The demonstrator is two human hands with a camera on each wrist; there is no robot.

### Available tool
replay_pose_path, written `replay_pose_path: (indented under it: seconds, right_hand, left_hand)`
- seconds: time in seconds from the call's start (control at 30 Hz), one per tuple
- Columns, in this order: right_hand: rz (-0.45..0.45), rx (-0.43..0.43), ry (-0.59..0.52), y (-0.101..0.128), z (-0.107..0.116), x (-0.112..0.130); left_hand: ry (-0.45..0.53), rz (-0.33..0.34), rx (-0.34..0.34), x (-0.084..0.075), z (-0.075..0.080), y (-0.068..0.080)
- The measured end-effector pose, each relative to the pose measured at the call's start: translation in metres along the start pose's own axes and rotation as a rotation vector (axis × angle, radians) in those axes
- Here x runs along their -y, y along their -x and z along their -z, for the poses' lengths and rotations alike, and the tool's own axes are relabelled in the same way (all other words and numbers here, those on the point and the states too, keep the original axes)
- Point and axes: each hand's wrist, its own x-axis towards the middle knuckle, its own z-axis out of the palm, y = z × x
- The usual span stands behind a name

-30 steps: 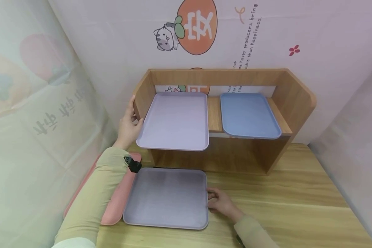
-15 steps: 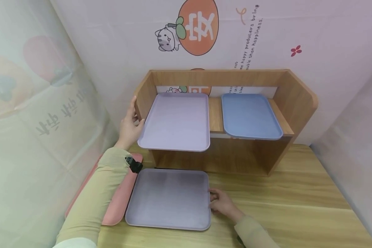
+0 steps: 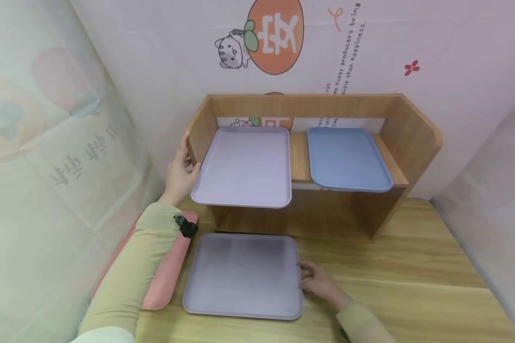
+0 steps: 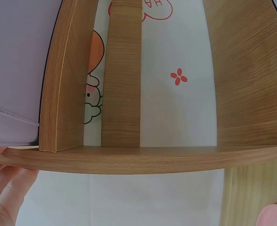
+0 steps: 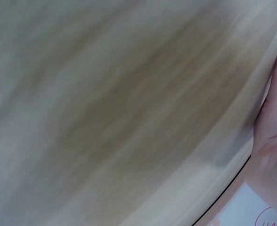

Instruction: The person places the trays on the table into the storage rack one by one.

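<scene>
A two-level wooden desk shelf [image 3: 304, 105] stands at the back. My left hand [image 3: 179, 174] grips its left side panel, thumb in front by the upper lilac tray [image 3: 246, 166]; in the left wrist view the fingers [image 4: 11, 193] show behind the panel's edge. On the table before the shelf lies a second, greyish-purple tray [image 3: 244, 276]. Its right edge is pinched by my right hand [image 3: 319, 283], whose fingertips partly disappear at the rim. In the right wrist view that hand [image 5: 272, 127] appears only at the right border.
A blue tray [image 3: 349, 159] rests on the right of the upper level, its front overhanging slightly. To the left, a pink tray [image 3: 169, 274] lies partly under my left sleeve [image 3: 133, 267]. Printed cloth [image 3: 154, 47] hangs behind and at both sides of the wooden table [image 3: 412, 276].
The greyish-purple tray has slid to the right along the table with my right hand at its edge, widening the gap to the pink tray. My left hand keeps its place on the shelf.
</scene>
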Motion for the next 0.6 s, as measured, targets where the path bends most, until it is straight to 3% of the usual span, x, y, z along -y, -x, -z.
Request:
replay_pose_path:
  seconds: [0.6]
  right_hand:
    - [0.026, 0.099, -0.007, 0.011, 0.045, -0.022]
  left_hand:
    - [-0.017, 0.017, 0.001, -0.001, 0.0, 0.0]
